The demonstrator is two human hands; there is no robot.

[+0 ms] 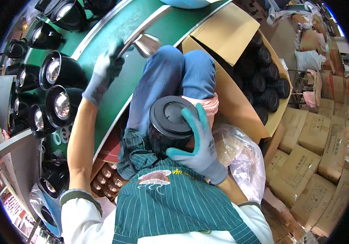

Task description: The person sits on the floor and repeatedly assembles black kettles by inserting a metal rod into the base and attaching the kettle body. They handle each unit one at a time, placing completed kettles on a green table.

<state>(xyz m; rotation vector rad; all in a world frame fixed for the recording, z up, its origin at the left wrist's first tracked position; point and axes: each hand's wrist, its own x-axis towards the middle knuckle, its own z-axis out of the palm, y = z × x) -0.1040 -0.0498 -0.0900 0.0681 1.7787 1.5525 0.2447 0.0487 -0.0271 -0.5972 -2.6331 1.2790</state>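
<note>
On my lap rests a black round container (164, 136) with a wide flat black lid (169, 112). My right hand (201, 148), in a grey and teal glove, spreads its fingers and thumb against the container's right side and lid, steadying it. Over the green bench, my gloved left hand (108, 67) is raised and smeared by motion. Its fingers close round the dark handle-like end of an object with a shiny silver flared metal part (146, 44); the kind is unclear. That silver part is above my knee.
Several black vessels (58, 70) with silvery insides line the green bench (119, 83) at left. An open carton (227, 34) at right holds black cylinders (260, 81). Beside it lies a clear plastic bag (245, 156). Taped cartons (296, 162) are stacked further right.
</note>
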